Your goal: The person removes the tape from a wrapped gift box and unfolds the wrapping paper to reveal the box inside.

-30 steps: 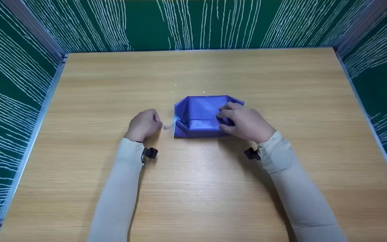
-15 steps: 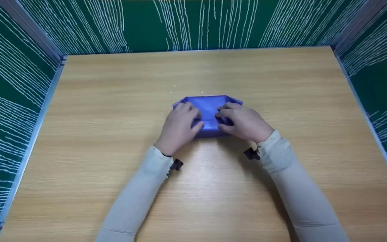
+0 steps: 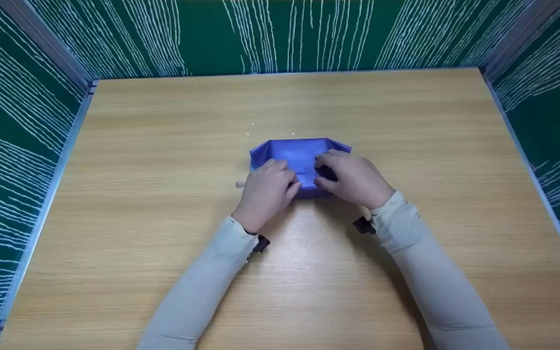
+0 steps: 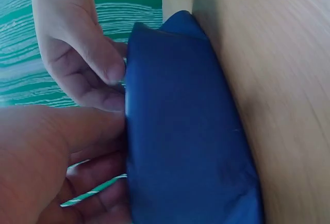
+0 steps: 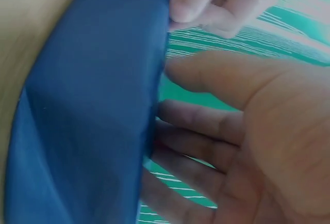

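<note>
A folded blue paper (image 3: 301, 154) with raised sides lies at the middle of the wooden table (image 3: 163, 136). My left hand (image 3: 287, 179) and right hand (image 3: 323, 176) meet at its near edge, fingers curled. In the left wrist view the blue paper (image 4: 180, 131) stands on edge, and my left hand (image 4: 111, 131) pinches its rim with thumb and fingers. The right wrist view shows the same blue paper (image 5: 93, 105), with my right hand (image 5: 162, 97) holding its rim between thumb and fingers. Both hands hide the paper's near wall from the head camera.
A small white scrap (image 3: 240, 184) lies on the table just left of my left hand. Tiny white specks (image 3: 272, 132) dot the wood behind the paper. Green walls with white lines (image 3: 280, 34) close off the back, left and right.
My left hand left the table beside the paper, moved right and took hold of the paper's near edge beside my right hand. My right hand stayed on the paper.
</note>
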### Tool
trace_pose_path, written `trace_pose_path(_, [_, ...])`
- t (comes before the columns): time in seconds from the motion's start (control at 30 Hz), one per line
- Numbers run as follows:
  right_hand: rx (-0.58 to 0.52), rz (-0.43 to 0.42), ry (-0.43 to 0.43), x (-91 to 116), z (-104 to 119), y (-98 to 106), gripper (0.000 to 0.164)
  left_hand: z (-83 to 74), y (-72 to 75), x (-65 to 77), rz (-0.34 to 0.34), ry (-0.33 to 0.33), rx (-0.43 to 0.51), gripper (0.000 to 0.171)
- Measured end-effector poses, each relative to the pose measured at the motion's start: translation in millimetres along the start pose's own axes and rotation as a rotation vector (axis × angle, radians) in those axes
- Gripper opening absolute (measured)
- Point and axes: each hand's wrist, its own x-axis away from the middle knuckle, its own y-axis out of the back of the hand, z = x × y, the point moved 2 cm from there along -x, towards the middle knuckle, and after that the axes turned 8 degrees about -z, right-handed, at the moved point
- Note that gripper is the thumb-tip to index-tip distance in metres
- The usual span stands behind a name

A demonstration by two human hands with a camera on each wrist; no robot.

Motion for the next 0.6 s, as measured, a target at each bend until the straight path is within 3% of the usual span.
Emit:
trace_pose_path(0.23, [0.043,-0.079,0.063,0.6,3.8,-2.0,0.029,-6.9,2.9,-4.1,0.066,0.019,-0.045,0.024])
trace_pose_path(0.47, [0.086,-0.144,0.147,4.2,4.1,-3.4,0.011,-6.4,2.3,-4.6,0.054,0.016,-0.044,0.020])
trace_pose_path(0.6, [0.089,-0.168,0.172,6.1,4.0,-3.1,0.010,-8.7,2.4,-3.6,0.046,-0.018,-0.078,0.017])
